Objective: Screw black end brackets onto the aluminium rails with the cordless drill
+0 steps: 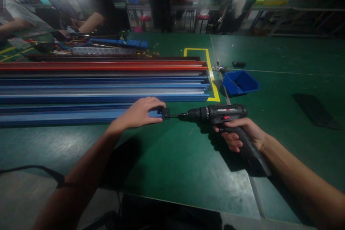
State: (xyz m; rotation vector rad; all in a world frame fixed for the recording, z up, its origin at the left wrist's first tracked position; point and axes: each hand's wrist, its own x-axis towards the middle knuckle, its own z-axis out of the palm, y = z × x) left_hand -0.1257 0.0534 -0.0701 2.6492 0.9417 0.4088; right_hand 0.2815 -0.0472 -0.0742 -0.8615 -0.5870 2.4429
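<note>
A black cordless drill (226, 112) is gripped in my right hand (239, 133), its chuck facing left. From the chuck a thin bit reaches to a small black end cap (166, 114). This cap sits at the right end of a long blue channel profile (81, 115) lying on the green table. Around that end my left hand (142, 113) is closed, thumb on the near side and fingers over the far side. Whether the bit tip touches a screw is too small to tell.
Behind lie more blue profiles (107, 90) and red profiles (107, 66), reaching a yellow tape outline (215, 91). A blue bin (240, 83), a small black object (239, 64) and a dark flat piece (315, 110) are to the right. People work across the table.
</note>
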